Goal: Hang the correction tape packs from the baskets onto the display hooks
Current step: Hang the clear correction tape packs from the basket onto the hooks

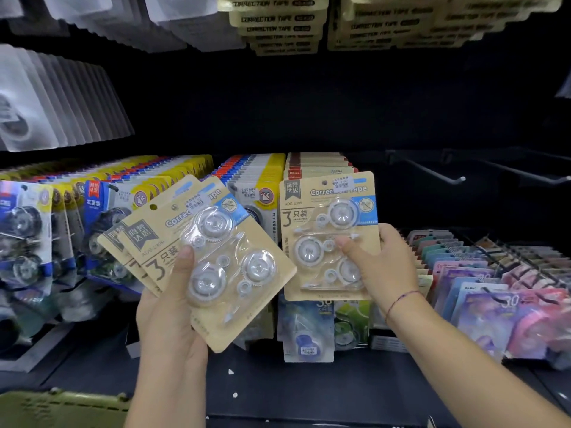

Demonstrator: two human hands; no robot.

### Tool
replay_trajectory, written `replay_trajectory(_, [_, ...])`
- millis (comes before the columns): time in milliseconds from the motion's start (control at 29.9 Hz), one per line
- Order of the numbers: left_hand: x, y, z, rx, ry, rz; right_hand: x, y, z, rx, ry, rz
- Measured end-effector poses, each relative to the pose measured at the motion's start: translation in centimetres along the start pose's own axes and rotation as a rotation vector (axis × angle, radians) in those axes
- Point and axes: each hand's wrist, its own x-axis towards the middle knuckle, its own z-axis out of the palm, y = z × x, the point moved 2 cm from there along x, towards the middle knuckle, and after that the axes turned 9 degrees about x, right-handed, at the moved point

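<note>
My left hand (173, 304) grips a fanned bunch of tan correction tape packs (216, 264), tilted to the right, thumb across the front one. My right hand (380, 267) holds a single tan pack (327, 211) upright by its lower right side, thumb on the clear blister. That pack stands in front of a row of the same tan packs (315, 163) hanging on a hook. Two bare display hooks (432, 173) (525, 174) jut out from the dark back panel to the right.
Blue and yellow packs (102, 199) hang in rows at the left. Pastel packs (494, 273) fill racks at the lower right. More tan packs (278, 23) hang overhead. A green basket rim (61, 406) shows at the bottom left, below a dark shelf ledge (293, 390).
</note>
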Motion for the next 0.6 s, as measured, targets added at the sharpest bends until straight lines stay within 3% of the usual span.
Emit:
replay_trajectory(401, [-0.1,0.3,-0.2,0.025,0.010,-0.028,0.0,0.4,0.2,0.007,0.068,-0.028])
replay_trajectory(601, [-0.3,-0.1,0.1,0.043,-0.050,-0.043,2.2,1.9,0.7,-0.233,-0.096,0.109])
